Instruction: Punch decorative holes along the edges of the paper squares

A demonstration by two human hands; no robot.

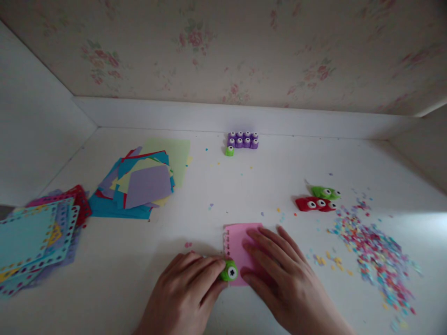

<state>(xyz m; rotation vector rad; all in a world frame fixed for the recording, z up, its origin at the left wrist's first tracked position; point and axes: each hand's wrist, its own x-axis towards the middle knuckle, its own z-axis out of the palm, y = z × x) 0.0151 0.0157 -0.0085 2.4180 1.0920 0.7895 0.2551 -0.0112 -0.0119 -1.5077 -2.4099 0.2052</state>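
A pink sheet of paper [240, 242] lies on the white table in front of me, with a row of small punched holes down its left edge. My left hand [188, 288] grips a green craft punch [228, 271] with a white, star-marked button, set at the lower part of that edge. Resting flat on the paper's right side, my right hand [282, 272] has its fingers spread. Part of the sheet is hidden under those fingers. Small pink scraps [188, 244] lie left of the paper.
Coloured paper sheets [148, 186] are piled at the left, beside punched cards [30, 235]. Purple punches [243, 140] and a small green one [229, 151] stand near the wall. Red punches [316, 204] and green punches [324, 192] lie right, by scattered confetti [377, 251].
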